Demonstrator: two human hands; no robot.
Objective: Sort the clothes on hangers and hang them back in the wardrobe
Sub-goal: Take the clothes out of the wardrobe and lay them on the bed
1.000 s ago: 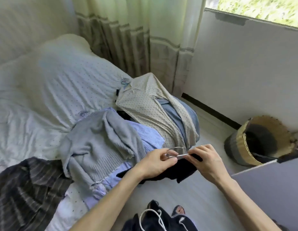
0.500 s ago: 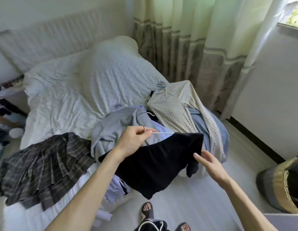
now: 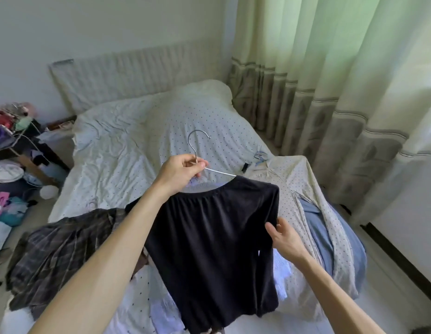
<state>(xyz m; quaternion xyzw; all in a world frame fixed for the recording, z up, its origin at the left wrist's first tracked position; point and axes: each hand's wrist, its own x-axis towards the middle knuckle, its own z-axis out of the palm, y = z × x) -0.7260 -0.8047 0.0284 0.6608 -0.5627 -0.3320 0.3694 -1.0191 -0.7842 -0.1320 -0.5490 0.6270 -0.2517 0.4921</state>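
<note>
Now that it has been lifted clear of the bed (image 3: 127, 150), black garment (image 3: 216, 249) hangs below left hand (image 3: 183, 168), fingers pinched round hanger (image 3: 220, 171) neck; right hand (image 3: 285, 237) pinches its edge (judged wardrobe-ready).

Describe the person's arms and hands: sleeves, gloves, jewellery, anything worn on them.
Both forearms are bare as far as the frame shows; no sleeve or cuff is in view. The left hand and the right hand wear no gloves. No watch, bracelet or ring can be seen on either wrist or on the fingers that show. There are no markings, tape or straps.
</note>
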